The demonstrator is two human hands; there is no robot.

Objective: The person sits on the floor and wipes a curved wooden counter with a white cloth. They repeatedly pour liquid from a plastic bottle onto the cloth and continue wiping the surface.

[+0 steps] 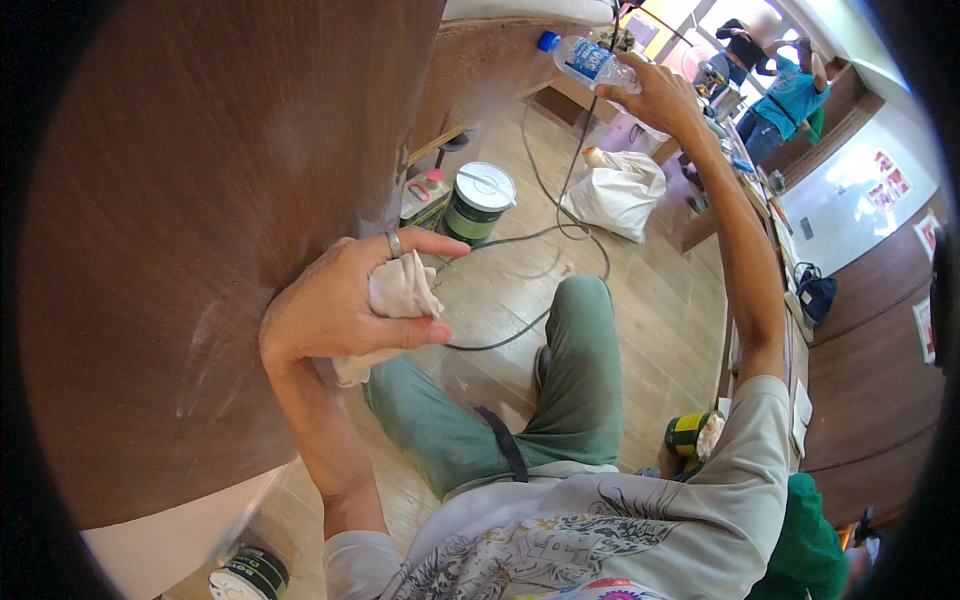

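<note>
My left hand [345,295] is wrapped round a crumpled cream cloth [402,287], with the index finger and thumb stretched out past it. The back of that hand lies close against a dark brown wooden panel [200,250] showing pale smears. At the upper right, my right hand [662,98] grips a clear plastic bottle [583,60] with a blue cap and a blue label. The bottle is tilted on its side, its cap pointing left toward the panel's far end. Its base is partly hidden by my fingers.
Beyond my left hand stand a lidded paint tub [480,203] and a jug with a red cap [425,197]. A black cable [600,245] crosses the tiled floor near a white sack [618,192]. Another tub [687,435] sits at right. People [790,105] work at the far right.
</note>
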